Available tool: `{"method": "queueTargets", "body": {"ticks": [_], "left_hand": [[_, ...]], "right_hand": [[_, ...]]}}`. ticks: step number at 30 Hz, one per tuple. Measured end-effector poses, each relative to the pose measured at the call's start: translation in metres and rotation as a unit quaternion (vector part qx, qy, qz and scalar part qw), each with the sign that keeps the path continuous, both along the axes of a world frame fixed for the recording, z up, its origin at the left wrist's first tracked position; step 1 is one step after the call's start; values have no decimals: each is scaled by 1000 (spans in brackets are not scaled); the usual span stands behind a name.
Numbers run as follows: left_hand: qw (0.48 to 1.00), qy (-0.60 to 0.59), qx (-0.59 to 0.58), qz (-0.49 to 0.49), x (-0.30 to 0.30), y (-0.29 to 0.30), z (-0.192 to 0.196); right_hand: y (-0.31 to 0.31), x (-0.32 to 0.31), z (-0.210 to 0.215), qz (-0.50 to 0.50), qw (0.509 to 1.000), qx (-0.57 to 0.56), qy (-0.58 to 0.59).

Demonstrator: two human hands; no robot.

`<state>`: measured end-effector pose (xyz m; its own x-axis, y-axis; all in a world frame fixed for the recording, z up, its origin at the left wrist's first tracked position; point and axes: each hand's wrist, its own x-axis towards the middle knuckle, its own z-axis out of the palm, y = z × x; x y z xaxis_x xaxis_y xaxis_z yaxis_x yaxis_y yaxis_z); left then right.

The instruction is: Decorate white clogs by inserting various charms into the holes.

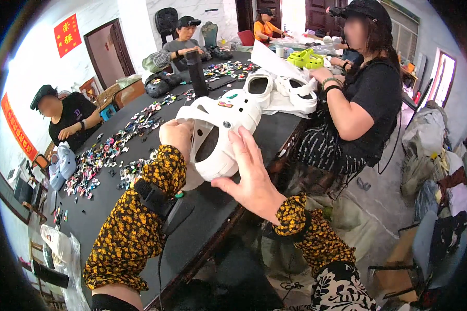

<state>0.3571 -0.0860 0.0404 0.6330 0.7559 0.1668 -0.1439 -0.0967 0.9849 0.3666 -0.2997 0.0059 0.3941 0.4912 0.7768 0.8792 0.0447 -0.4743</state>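
Observation:
A white clog point(218, 161) with a few small charms on its upper is raised above the dark table, its opening toward me. Fingers closed, my left hand point(175, 139) grips the left side of the clog by the opening. Clear plastic point(193, 179) shows beside and below that hand; whether the hand pinches it too is hidden. On the right, my right hand point(251, 176) lies against the clog's side and heel, its fingers stretched out and the thumb spread near the bottom edge. Yellow-and-black patterned sleeves cover both my forearms.
Many small colourful charms point(109, 145) are strewn over the black table point(124, 228). Past the clog stand a black bottle point(196, 75), another pair of white clogs point(296, 93) and green clogs point(305, 59). Blue-grey clogs point(62, 166) lie left. A co-worker point(358, 98) sits close at right.

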Motion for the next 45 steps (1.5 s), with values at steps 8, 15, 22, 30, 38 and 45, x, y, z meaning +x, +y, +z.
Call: {"method": "queueTargets", "body": {"ticks": [8, 15, 22, 30, 38, 45], "left_hand": [[956, 186, 152, -170, 41, -3, -16], [927, 169, 300, -145, 25, -17, -25], [940, 147, 259, -168, -43, -30, 19], [903, 243, 302, -184, -154, -30, 37], [940, 173, 260, -135, -223, -37, 55], [935, 84, 334, -82, -273, -55, 78]], "right_hand": [[4, 63, -37, -103, 994, -28, 20], [-10, 78, -60, -137, 984, -109, 32], [-4, 62, -58, -145, 977, -156, -3], [4, 81, -61, -182, 956, -206, -99], [18, 111, -55, -181, 950, -235, -97], [38, 140, -50, -227, 932, -265, -95]]}}
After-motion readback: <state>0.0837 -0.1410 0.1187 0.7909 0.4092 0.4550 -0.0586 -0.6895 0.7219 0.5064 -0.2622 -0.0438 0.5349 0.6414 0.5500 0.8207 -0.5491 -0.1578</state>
